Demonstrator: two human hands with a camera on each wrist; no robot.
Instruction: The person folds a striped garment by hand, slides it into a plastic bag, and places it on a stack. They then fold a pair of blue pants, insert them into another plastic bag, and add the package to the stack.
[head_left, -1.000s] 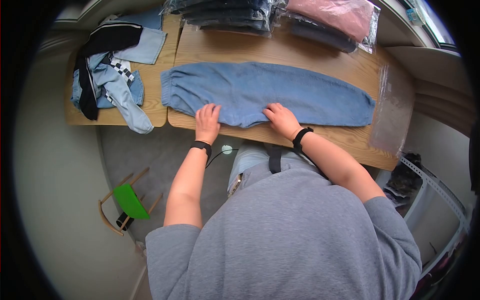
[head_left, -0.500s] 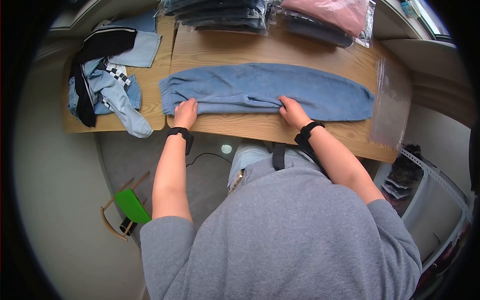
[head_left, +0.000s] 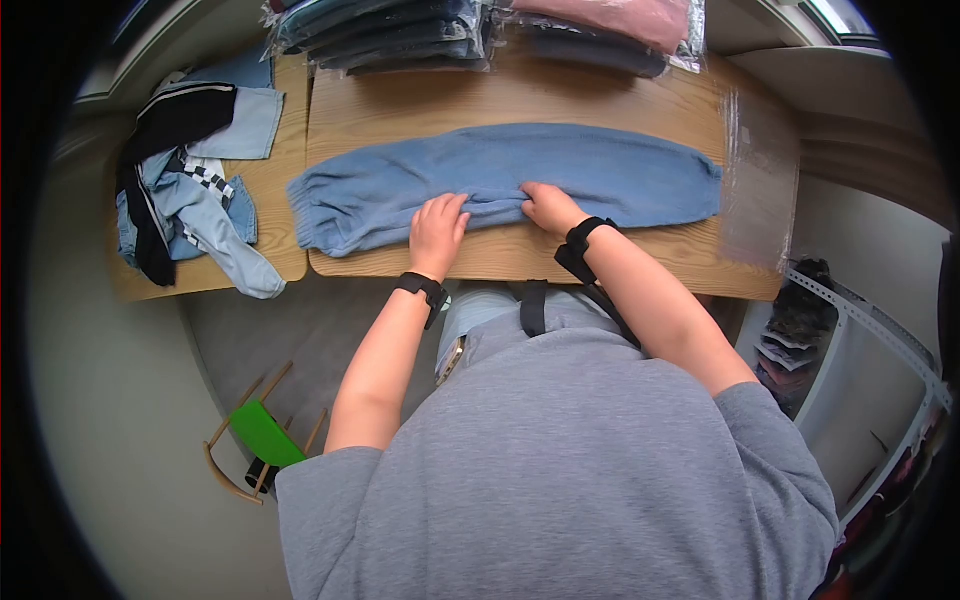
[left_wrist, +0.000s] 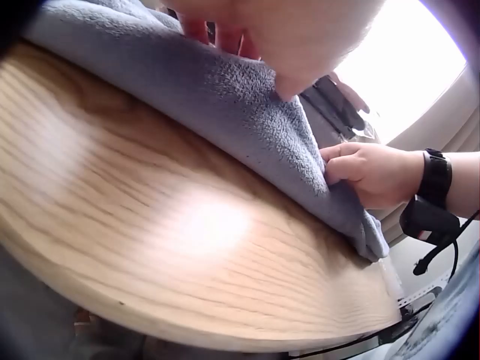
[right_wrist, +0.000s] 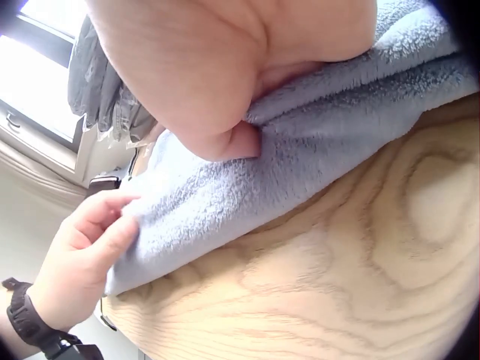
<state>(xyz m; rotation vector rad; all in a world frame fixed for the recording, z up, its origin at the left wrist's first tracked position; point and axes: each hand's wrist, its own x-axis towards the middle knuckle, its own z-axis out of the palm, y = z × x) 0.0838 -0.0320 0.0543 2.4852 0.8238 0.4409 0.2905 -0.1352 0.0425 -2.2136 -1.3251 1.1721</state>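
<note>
Blue fleece trousers (head_left: 600,165) lie lengthwise across the wooden table (head_left: 420,100), gathered cuff at the left end. On their near edge, around the middle, my left hand (head_left: 437,232) rests with fingers extended over the cloth. My right hand (head_left: 552,208) pinches a fold of the fabric a little farther right. In the left wrist view, the right hand (left_wrist: 371,172) has thumb and finger together at the cloth's edge. The right wrist view shows its thumb pressed into the pile, other fingers mostly hidden, and the left hand (right_wrist: 82,262) at the garment's edge.
Bagged dark garments (head_left: 390,40) and a bagged pink garment (head_left: 620,20) are stacked at the back. Loose clothes (head_left: 200,170) pile up at the left. A clear plastic bag (head_left: 757,200) lies at the right end. A green-seated chair (head_left: 265,432) is on the floor.
The left hand went left to the cuff end, then came back right to the middle. Cloth along the near edge was folded up and over. The right hand stays near the middle, now pinching.
</note>
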